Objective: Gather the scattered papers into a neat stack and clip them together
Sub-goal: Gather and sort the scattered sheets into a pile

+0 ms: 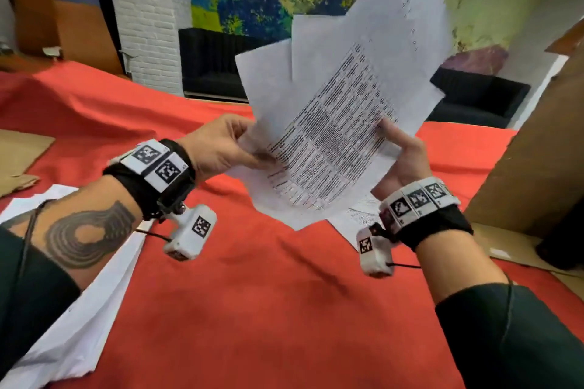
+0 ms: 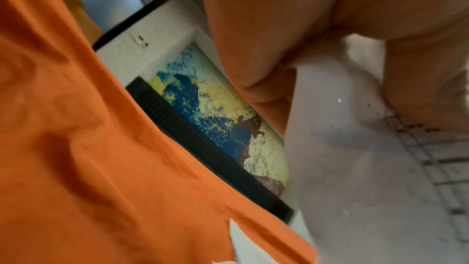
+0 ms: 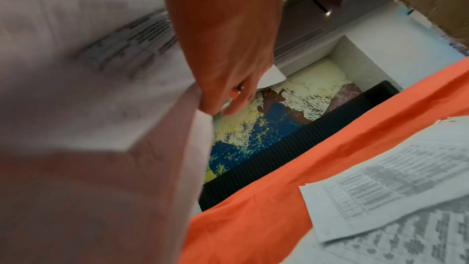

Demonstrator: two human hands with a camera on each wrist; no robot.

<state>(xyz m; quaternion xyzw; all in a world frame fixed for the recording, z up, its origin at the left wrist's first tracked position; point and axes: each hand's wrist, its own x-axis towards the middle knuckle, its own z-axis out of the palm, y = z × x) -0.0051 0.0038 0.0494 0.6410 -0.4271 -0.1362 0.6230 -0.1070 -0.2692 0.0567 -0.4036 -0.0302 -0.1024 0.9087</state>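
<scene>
Both hands are gripping a fanned bundle of sheets (image 1: 335, 123) in the air above the red cloth (image 1: 252, 309). The left hand (image 1: 221, 148) is pinching the bundle's lower left edge, thumb on the printed face and fingers curled behind. The right hand (image 1: 401, 158) is cupping the lower right edge from underneath, with one fingertip showing over the front; the right wrist view shows its fingers (image 3: 228, 95) closing on the paper's edge. The sheets are not squared: at least three corners are splaying out at the top, one tall sheet leaning right. Holding them upright by the bottom edges probably lets the person shuffle them into line, and lifting them off the soft cloth likely avoids dragging the fabric.

More papers are waiting on the table: a loose pile (image 1: 79, 309) lying under the left forearm at the near left, and printed sheets (image 1: 354, 218) lying flat just below the right wrist, also clear in the right wrist view (image 3: 393, 198). So gathering looks only partly done. No clip is visible in any view. Cardboard (image 1: 537, 151) is standing at the right.
</scene>
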